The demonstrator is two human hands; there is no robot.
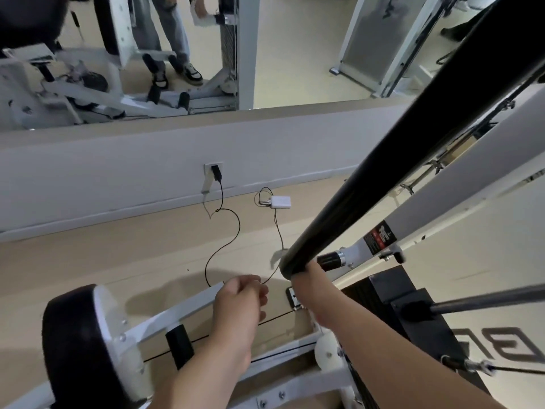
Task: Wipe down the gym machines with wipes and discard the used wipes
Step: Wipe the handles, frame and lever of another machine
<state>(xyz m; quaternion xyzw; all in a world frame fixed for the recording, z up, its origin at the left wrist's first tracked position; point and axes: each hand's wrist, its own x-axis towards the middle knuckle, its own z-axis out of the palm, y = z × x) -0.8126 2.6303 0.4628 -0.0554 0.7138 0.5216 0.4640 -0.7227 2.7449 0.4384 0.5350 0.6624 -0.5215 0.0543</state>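
One glossy black bar hides the right hand grip; left hand curled, empty.

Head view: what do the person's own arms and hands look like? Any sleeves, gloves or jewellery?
Both forearms are bare to the bottom frame edge; no sleeve shows. The left hand has no glove, ring or watch visible. The right hand is mostly hidden behind a black padded bar; its wrist is bare too.
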